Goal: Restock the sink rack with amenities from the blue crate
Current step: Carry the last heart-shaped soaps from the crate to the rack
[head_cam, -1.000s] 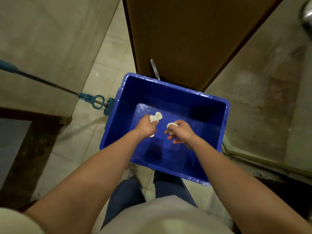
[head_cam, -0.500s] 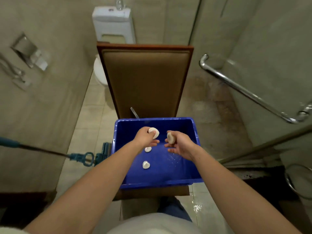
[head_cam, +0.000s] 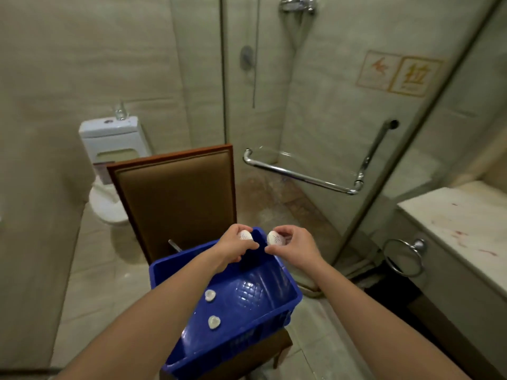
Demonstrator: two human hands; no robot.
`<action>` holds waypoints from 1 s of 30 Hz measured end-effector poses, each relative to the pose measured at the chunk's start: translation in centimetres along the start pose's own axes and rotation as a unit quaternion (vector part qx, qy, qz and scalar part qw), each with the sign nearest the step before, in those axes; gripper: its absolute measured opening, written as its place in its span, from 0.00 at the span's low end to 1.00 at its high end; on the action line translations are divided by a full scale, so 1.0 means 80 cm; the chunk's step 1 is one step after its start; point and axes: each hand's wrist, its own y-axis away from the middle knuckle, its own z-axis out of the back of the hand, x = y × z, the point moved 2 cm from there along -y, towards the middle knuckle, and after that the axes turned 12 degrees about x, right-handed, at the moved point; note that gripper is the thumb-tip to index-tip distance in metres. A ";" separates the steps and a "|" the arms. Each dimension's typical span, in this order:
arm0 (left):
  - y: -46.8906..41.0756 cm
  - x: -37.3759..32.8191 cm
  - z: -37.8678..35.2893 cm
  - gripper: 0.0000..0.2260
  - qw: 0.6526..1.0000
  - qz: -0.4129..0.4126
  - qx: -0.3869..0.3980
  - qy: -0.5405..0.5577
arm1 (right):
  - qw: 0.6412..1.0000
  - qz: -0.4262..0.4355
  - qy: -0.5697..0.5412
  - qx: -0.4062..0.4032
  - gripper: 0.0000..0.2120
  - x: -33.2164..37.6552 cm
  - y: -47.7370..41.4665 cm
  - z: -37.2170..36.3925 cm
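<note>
Both our hands have risen since 0.5 s ago, from low over the blue crate (head_cam: 178, 272) to above its far rim, and our view has tipped up to take in the shower glass. Our left hand (head_cam: 236, 246) pinches 1 white round piece (head_cam: 246, 236) between thumb and curled fingers. Our right hand (head_cam: 295, 245) pinches a 2nd white piece (head_cam: 275, 238) the same way. The 2 pieces are near each other but apart, with a narrow gap between our fingertips.

Below our left fingers and nearer to us, 2 more pieces lie on the crate floor: a rounder loose piece (head_cam: 210, 295) beside the left forearm, and a heart-shaped loose piece (head_cam: 214, 322) nearer still.

The padded brown chair back (head_cam: 175, 198) stands just beyond our left fingers, and a toilet (head_cam: 109, 204) sits left of it. Right of our right fingers, bare floor runs to the glass door with its chrome handle (head_cam: 301, 175). Further right are a towel ring (head_cam: 404, 256) and the pale counter (head_cam: 452, 215), its edge angling toward us.
</note>
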 end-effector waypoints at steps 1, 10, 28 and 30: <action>-0.001 -0.007 -0.008 0.17 0.999 -0.017 0.007 -0.029 | 1.000 0.006 0.021 -0.019 0.24 -0.002 0.010 0.012; -0.018 -0.085 -0.121 0.23 0.963 -0.147 0.081 -0.211 | 0.979 0.048 0.117 -0.161 0.25 -0.053 0.090 0.142; -0.067 -0.258 -0.507 0.26 0.829 -0.380 0.231 -0.340 | 0.944 0.047 0.113 -0.305 0.23 -0.233 0.281 0.451; -0.067 -0.270 -0.548 0.26 0.820 -0.390 0.245 -0.340 | 0.940 0.044 0.108 -0.321 0.22 -0.251 0.302 0.477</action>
